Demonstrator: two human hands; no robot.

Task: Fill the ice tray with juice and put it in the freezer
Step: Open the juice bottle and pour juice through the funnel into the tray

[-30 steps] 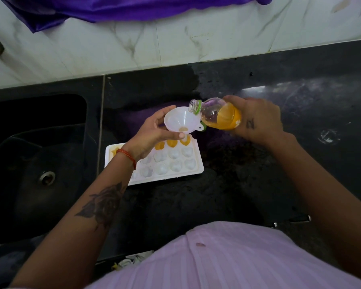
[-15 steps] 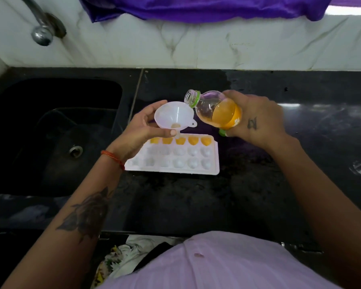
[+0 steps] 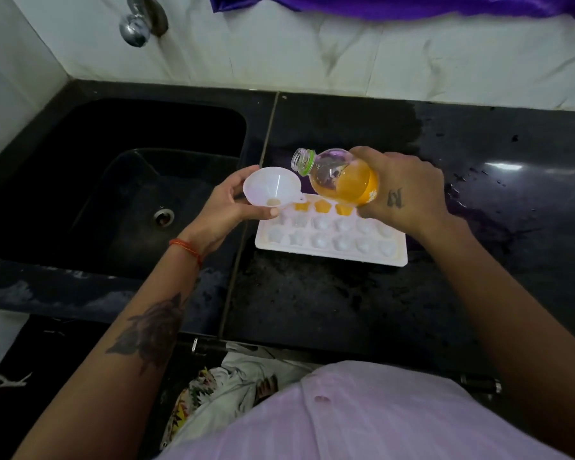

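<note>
Gripping the funnel (image 3: 273, 187) in our left hand (image 3: 226, 207) over the ice tray (image 3: 332, 242)'s far-left corner, seemingly its next cell, our right hand (image 3: 402, 190) holds the juice bottle (image 3: 339, 180) tipped, mouth just beside the rim

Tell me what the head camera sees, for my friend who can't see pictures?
A person's right hand tilts an open bottle of orange juice beside a white funnel held by the left hand over a white ice tray on a black counter. Only some far-row cups hold juice. A dark sink lies left.
</note>
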